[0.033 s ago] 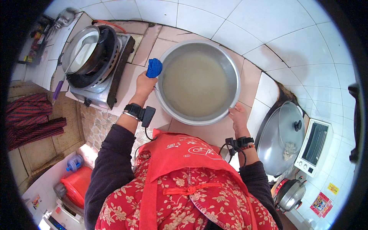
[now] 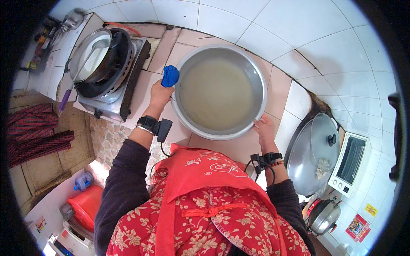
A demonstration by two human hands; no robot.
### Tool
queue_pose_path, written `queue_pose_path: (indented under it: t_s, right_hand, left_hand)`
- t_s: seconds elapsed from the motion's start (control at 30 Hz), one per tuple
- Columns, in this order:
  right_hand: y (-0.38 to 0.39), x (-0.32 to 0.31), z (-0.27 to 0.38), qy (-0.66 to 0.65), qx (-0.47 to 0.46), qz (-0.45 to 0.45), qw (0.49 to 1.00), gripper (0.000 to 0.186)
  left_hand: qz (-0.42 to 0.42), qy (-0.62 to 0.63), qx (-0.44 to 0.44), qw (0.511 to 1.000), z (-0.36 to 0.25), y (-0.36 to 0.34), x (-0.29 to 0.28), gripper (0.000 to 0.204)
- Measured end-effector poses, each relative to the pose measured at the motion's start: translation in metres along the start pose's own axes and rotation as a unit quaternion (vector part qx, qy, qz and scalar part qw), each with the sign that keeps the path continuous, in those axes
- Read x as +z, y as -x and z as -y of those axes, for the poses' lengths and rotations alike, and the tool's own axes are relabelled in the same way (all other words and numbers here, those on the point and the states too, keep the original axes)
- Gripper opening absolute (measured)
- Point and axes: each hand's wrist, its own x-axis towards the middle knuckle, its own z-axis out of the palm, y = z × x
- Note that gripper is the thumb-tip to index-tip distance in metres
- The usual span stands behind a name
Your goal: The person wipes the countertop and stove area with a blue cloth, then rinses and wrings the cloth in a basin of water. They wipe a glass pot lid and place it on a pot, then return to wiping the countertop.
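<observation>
A wide grey metal basin (image 2: 261, 91) stands on the tiled counter, holding cloudy, pale water (image 2: 218, 94). My left hand (image 2: 160, 94) is closed at the basin's left side with a bunched blue cloth (image 2: 171, 76) in its grip. The cloth sticks up beside the rim; whether those fingers also hold the rim is partly hidden. At the lower right, my right hand (image 2: 265, 128) grips the basin's rim, fingers tucked beneath its edge.
Left stands a gas stove (image 2: 124, 96) with a pot (image 2: 79, 47) and a purple-handled ladle (image 2: 70, 87). At right are a large wok lid (image 2: 297, 166) and a white toaster oven (image 2: 354, 160). A tiled wall (image 2: 239, 17) rises behind the counter (image 2: 273, 91).
The basin has shifted very slightly left, together with both my hands and the blue cloth.
</observation>
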Motion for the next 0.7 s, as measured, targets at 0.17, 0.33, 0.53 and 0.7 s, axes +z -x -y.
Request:
queue_pose_path:
  t_s: [0.17,0.33,0.53,0.7]
  right_hand:
    - [0.01,0.028,0.004,0.021,0.018,0.007,1.0,0.037]
    - [0.012,0.046,0.008,0.017,0.023,0.033,0.999,0.033]
    - [-0.009,0.039,-0.002,0.104,0.059,0.076,0.99,0.039]
    - [-0.023,0.025,-0.009,0.309,-0.137,0.014,0.941,0.038]
  left_hand:
    - [0.001,0.006,-0.019,1.0,0.014,-0.001,-0.028,0.026]
    - [-0.027,0.008,-0.021,0.999,0.022,-0.003,-0.045,0.024]
    - [-0.013,0.03,-0.019,0.999,0.031,-0.01,-0.056,0.025]
    - [-0.155,-0.21,0.22,0.94,0.019,-0.005,-0.061,0.053]
